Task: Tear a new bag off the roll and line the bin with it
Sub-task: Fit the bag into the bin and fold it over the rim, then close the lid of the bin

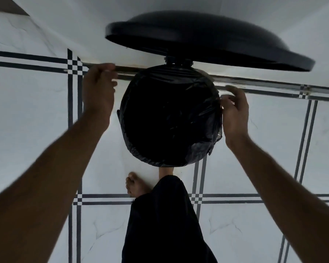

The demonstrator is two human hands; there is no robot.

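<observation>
2 bare hands flank a round bin (120, 118) seen from straight above in the head view, its mouth facing up at the camera and its long axis running away down to the floor. A black bag (171, 118) lines the bin, its shiny crinkled film folded out over the rim all the way round. The lid (207, 40), a black disc, stands tipped up at 12 o'clock of the mouth, hinged at the bin's far edge against the white wall (65, 25).

The left hand (99, 92) is at 10 o'clock of the bin, off the rim, its fingers curled in; motion blur hides whether they pinch anything. The right hand (235, 112) is at 3 o'clock, fingers loosely bent and spread, fingertips (225, 98) at the bag's edge on the rim; whether they grip the film I cannot tell.

At 6 o'clock, 1 bare foot (135, 185) stands on the white tiled floor (36, 114) with dark double lines, just beside a leg in dark trousers (163, 224) whose foot reaches under the bin's near edge.
</observation>
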